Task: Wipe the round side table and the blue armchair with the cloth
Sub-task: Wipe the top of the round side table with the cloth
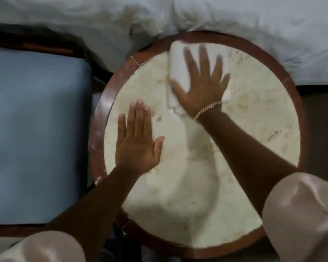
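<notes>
The round side table (254, 118) has a cream marble top inside a reddish-brown wooden rim and fills the middle of the view. My right hand (203, 82) lies flat, fingers spread, pressing a folded white cloth (178, 61) onto the far part of the tabletop; the hand is blurred. My left hand (136, 142) rests flat on the left side of the top, fingers together, holding nothing. The blue armchair seat (36, 133) sits directly left of the table, with its dark wooden frame showing at the front and back.
White rumpled bedding (235, 21) lies along the far side and touches the table's back rim. A narrow dark gap (95, 91) separates the chair from the table. My shiny pale sleeves (301, 214) fill the lower corners.
</notes>
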Available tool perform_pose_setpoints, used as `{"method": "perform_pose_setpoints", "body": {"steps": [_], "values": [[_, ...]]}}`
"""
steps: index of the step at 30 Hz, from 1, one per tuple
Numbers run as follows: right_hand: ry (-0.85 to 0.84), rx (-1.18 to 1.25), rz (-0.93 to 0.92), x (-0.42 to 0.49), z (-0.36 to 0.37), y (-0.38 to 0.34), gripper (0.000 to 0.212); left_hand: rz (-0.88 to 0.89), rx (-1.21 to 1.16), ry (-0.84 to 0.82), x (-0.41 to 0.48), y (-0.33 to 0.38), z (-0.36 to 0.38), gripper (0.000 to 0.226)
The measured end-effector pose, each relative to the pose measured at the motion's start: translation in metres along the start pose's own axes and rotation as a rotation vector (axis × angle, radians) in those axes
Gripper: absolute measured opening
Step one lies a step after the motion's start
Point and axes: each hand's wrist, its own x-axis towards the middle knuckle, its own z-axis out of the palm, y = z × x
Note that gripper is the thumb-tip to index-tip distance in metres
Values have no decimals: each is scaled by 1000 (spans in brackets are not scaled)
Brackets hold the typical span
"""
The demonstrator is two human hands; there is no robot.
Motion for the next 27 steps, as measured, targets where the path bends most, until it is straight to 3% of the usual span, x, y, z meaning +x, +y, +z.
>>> {"method": "perform_pose_setpoints", "body": {"steps": [2,5,7,9,11,13,15,16,20,23,25,27], "values": [[-19,-65,-47,-67,-1,26,80,3,-1,-15,0,5,-3,86],[-28,-22,197,-128,-27,110,83,-8,12,-37,3,11,-8,88],[-49,79,426,-92,-42,151,88,-13,18,-33,5,11,-9,88],[48,159,634,-27,-41,146,89,-6,23,-27,5,11,-7,87],[66,77,527,20,-31,102,88,5,41,-11,5,9,-5,85],[50,25,135,15,-10,48,81,4,60,12,7,7,-5,83],[32,-35,-141,-54,5,20,76,9,60,24,6,6,-6,82],[7,-63,-195,-103,8,24,75,17,57,23,4,7,-6,82],[-73,-67,-47,-215,-4,110,74,17,83,55,10,7,-5,80],[23,55,369,-153,-16,140,80,28,93,56,16,7,-4,80],[113,88,587,-107,-13,116,83,36,72,19,12,9,-4,80],[125,20,422,-107,4,78,79,35,60,-8,7,7,-2,80]]}}
